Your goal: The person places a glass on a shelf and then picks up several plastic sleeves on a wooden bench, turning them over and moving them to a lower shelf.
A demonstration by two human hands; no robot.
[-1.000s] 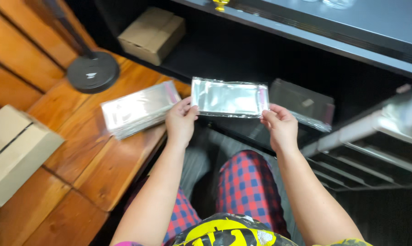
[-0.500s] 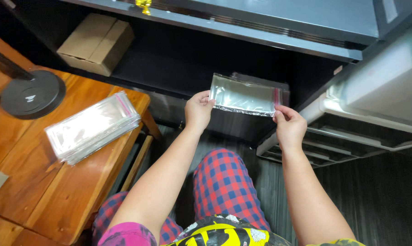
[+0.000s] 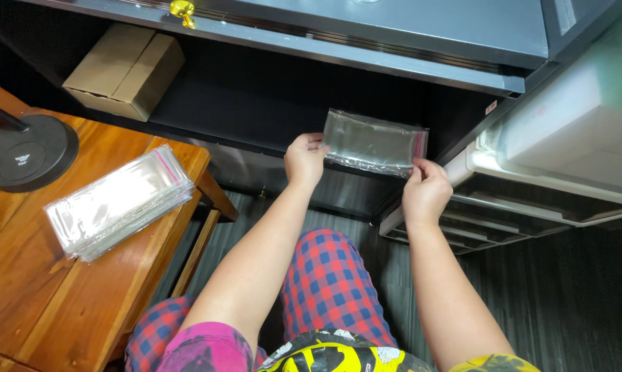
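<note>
Both hands pinch one clear plastic bag [image 3: 374,142] by its short ends: the left hand [image 3: 304,160] has its grip closed on the left edge, the right hand [image 3: 424,193] on the lower right corner beside a thin pink strip. The bag is held flat and level in the air, just in front of a black shelf [image 3: 256,103].

A moment ago the bag was close to the wooden table; now it has been carried away to the right, well apart from the stack it resembles, so a single bag has been separated from the pile and brought to the shelf.

The bag is a thin, glossy, crinkled rectangle that shows silvery-grey against the dark. The stack of clear bags [image 3: 118,201] lies slanted on the table [image 3: 63,289], which is made of warm brown planks. A round black lamp base [image 3: 23,153] stands at the table's left. A plain cardboard box [image 3: 125,70] sits on the shelf. Red and blue checked trousers [image 3: 324,282] show below.
</note>
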